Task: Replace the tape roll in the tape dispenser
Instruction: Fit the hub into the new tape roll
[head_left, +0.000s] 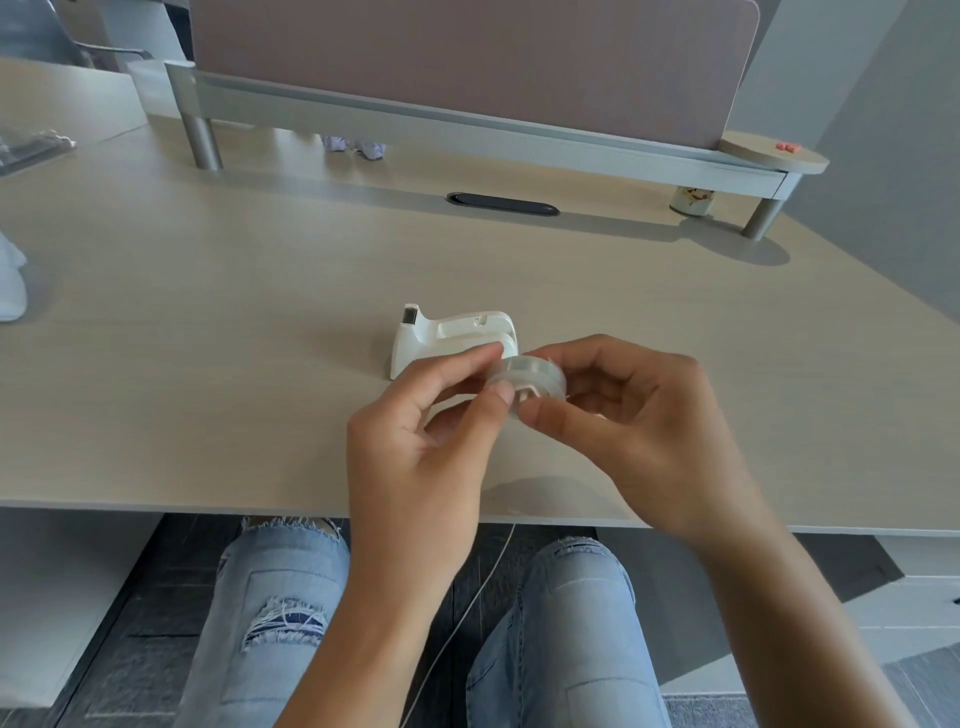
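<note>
A white tape dispenser (447, 335) stands on the light wooden desk (234, 322), its cutter end at the left and its roll slot showing no roll. Just in front of it, above the desk, a clear tape roll (530, 376) is held between both hands. My left hand (421, 441) pinches the roll's left side with thumb and fingertips. My right hand (639, 421) grips its right side, thumb under the roll's near edge. The roll's core is partly hidden by my fingers.
A raised shelf with a pink divider panel (467, 57) runs along the desk's back. A dark cable slot (503, 203) lies behind the dispenser. A small jar (693, 200) stands under the shelf at right. White objects (10, 280) sit at the left edge.
</note>
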